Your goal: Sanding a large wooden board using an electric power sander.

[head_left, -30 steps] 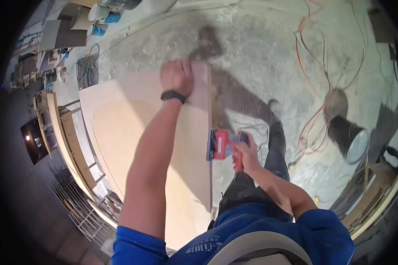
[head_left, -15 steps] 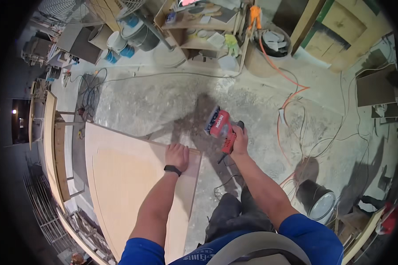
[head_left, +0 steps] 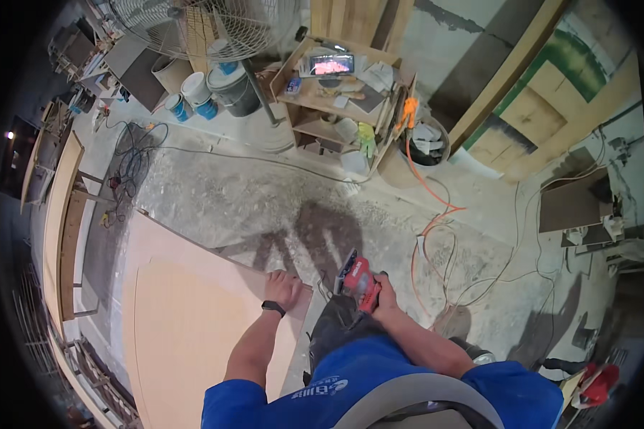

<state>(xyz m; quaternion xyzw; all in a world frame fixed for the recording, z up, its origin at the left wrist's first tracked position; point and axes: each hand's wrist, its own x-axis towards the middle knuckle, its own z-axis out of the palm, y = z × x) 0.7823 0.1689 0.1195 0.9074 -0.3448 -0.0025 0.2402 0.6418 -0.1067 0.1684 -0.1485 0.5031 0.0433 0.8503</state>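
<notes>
My right hand [head_left: 386, 296] is closed round the grip of a red electric sander [head_left: 359, 277]. The sander is held up off the board, tilted, its dark flat pad facing left, over my dark trousers and the floor. My left hand [head_left: 284, 289], with a black band on the wrist, rests at the far right corner of a large pale wooden board [head_left: 186, 322], its fingers bent over the edge. A curved outline runs across the board's face. Both forearms come up from the lower edge. The underside of the board is hidden.
Ahead stands a wooden shelf unit [head_left: 315, 127] with a lit screen on top, beside a wire fan [head_left: 200, 25] and several buckets [head_left: 232, 91]. An orange hose [head_left: 415, 168] and loose cables cross the floor at right. Long panels [head_left: 63, 229] stand at left.
My view has tipped upward, showing more of the far wall. The sander has come closer to my body. My left hand stays at the board's corner.
</notes>
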